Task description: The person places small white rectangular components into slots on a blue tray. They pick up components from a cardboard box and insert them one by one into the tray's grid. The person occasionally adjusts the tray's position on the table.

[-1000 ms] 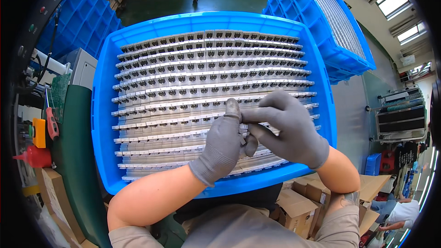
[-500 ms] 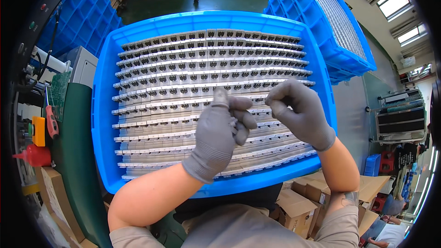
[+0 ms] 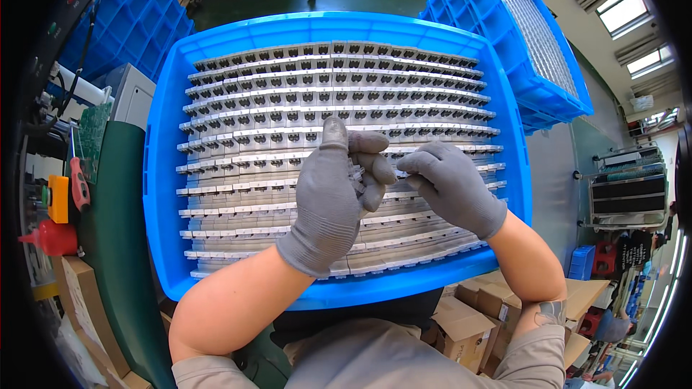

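Before me a large blue plastic crate [image 3: 160, 194] holds many rows of small white-grey block-shaped parts [image 3: 263, 139] with dark inserts. Above the rows, my left hand [image 3: 326, 198], in a grey glove, has its fingers curled around several small shiny pieces [image 3: 356, 173], too small to name. Its thumb points up and away from the fingers. My right hand [image 3: 455, 189], gloved alike, is pinched closed with its fingertips close beside the left fingers. Whatever lies between the right fingertips is hidden.
A second blue crate [image 3: 519, 65] of similar parts stands at the far right. On the left are stacked blue crates [image 3: 133, 18], a green-covered bench [image 3: 119, 230], a red-handled screwdriver [image 3: 79, 184] and a red bottle [image 3: 54, 239]. Cardboard boxes [image 3: 461, 320] sit near my body.
My right hand has moved down and left, its fingertips now closer to the left fingers. My left hand has shifted slightly left and up, still curled around the small pieces.
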A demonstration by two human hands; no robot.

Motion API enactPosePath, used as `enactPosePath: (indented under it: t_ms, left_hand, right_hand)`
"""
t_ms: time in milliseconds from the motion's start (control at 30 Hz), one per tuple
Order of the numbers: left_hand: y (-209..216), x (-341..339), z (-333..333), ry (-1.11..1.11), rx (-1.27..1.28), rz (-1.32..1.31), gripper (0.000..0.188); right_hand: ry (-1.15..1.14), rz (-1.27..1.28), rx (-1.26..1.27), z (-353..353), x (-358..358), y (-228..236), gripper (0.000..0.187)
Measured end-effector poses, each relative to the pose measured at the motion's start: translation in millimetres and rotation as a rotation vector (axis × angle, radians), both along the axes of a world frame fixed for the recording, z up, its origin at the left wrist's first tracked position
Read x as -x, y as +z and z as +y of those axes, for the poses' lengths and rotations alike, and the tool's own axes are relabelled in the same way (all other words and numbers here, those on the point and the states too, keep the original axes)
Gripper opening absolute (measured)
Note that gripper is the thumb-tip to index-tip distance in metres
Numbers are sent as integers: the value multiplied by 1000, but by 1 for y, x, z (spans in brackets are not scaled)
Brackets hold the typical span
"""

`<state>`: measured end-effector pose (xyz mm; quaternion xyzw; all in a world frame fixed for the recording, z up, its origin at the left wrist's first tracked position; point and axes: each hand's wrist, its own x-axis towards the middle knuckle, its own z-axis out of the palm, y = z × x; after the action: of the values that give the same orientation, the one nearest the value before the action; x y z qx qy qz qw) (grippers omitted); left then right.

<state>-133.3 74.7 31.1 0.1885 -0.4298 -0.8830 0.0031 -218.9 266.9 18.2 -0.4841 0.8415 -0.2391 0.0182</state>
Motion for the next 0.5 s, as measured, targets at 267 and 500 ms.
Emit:
enactPosePath:
  t_ms: [267,500]
  left_hand:
    - [-1,0,1,-23,-8,18,59]
    - [0,-1,1,-32,-28,7,59]
  right_hand:
    - [50,9,-87,1,1,0,24]
    - [-13,23,-9,6,0,11,22]
